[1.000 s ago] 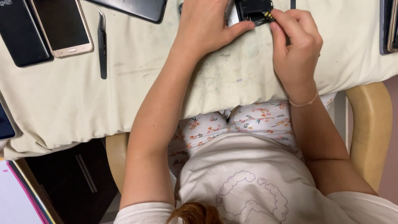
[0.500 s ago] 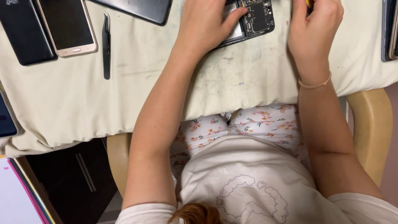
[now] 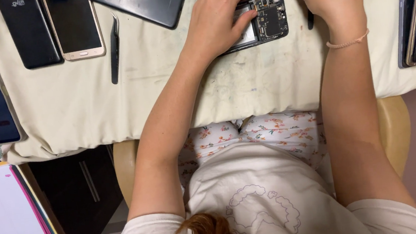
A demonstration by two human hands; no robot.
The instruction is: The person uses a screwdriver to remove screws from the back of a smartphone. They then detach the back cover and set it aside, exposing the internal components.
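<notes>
Tweezers (image 3: 114, 49) and spare phones (image 3: 72, 26) left of opened phone (image 3: 266, 20).

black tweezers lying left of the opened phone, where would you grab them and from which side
Judging by their pose, take the black tweezers around the middle of the shaft, from above, pinching across the two narrow sides. They lie flat and nearly upright in the picture on the cream cloth, with bare cloth on both sides. The gold-edged phone sits close on one side, so a top-down pinch looks cleaner than sliding in sideways.
</notes>
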